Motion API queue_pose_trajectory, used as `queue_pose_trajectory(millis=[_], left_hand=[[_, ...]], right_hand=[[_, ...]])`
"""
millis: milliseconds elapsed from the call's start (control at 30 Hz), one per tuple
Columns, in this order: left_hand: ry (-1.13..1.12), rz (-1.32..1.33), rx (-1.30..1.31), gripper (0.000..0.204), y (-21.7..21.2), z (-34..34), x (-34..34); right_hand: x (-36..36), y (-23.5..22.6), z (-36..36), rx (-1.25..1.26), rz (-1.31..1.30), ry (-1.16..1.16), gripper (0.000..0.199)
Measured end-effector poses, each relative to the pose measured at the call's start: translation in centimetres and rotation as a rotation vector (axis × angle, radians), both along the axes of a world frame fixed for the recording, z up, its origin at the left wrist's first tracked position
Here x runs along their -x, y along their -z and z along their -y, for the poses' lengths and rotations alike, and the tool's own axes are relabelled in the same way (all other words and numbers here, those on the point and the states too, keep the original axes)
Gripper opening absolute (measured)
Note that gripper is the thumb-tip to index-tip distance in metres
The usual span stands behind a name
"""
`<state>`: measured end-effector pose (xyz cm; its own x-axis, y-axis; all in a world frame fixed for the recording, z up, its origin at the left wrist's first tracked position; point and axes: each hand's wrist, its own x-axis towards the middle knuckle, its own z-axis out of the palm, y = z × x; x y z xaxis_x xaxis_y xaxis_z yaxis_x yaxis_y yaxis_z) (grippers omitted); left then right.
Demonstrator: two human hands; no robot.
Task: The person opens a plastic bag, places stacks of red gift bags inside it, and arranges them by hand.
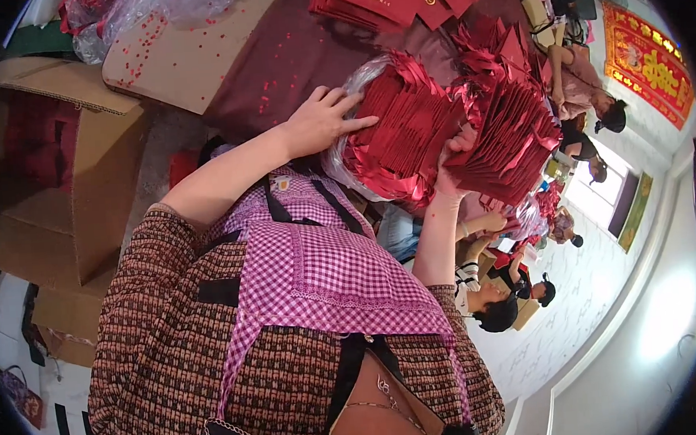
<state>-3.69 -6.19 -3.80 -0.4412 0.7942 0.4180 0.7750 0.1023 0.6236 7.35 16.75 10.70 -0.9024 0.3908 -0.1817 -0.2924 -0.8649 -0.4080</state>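
Observation:
A stack of flat red paper bags (402,122) with shiny red ribbons stands on its edges in front of me, with clear plastic wrap (335,164) round its left side. My left hand (322,123) lies against that side, fingers spread, the fingertips touching the plastic and the bags' edges. Between this stack and a second stack of red bags (507,140) on the right is my right hand (458,159). Its fingers are curled at the second stack's edge, and part of them is hidden among the ribbons.
More red bags (382,0) lie at the far side of the dark red tablecloth (252,88). Red confetti dots a pale board (171,61). An open cardboard box (107,184) stands at my left. Several people work along the right, one in a pink top (579,84).

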Motion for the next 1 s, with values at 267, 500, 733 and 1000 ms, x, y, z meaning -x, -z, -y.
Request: queue_pose_trajectory(millis=[267, 500, 733, 1000], left_hand=[[-0.011, 0.001, 0.014, 0.058, -0.1, 0.3, -0.2], [0.002, 0.011, 0.021, 0.064, -0.9, 0.3, -0.2], [0.026, -0.054, 0.074, 0.066, -1.4, 0.0, -0.4], [0.018, -0.073, 0.098, 0.065, -1.5, -0.1, -0.6]], right_hand=[[0.9, -1.1, 1.3, 0.001, 0.017, -0.027, 0.020], [0.1, -0.2, 0.3, -0.039, 0.013, -0.005, 0.020], [-0.2, -0.1, 0.3, -0.107, 0.045, 0.020, 0.023], [-0.1, 0.0, 0.3, -0.089, 0.046, 0.004, 0.027]])
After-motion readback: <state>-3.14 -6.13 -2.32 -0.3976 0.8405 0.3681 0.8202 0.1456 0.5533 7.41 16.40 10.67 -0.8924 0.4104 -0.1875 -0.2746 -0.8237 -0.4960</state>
